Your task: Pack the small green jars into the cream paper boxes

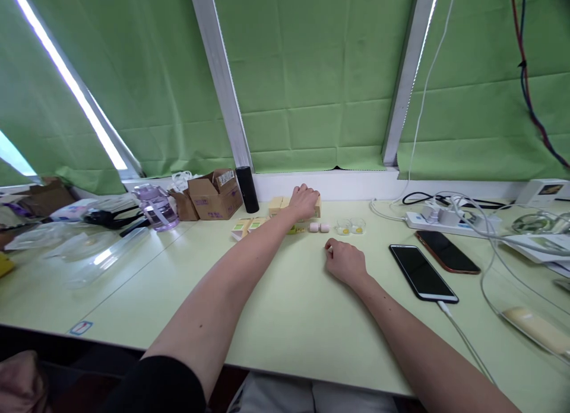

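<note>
My left hand (304,202) reaches to the back of the pale green table, its fingers bent down over a row of small cream boxes (276,206); what its fingertips hold, if anything, is hidden. Just in front of the row lie more small boxes with green labels (241,228). Two pink cylinders (319,228) lie beside them, and two small clear cups with something yellow inside (351,226) stand farther right. Nearer to me, my right hand (346,262) rests on the table in front of the cups, its fingers curled closed; nothing shows in them.
A black cylinder (247,189), an open cardboard box (216,194) and a purple bottle (157,207) stand back left. Two phones (423,273), a power strip (449,222) and loose white cables are on the right. Plastic packaging (107,256) lies left.
</note>
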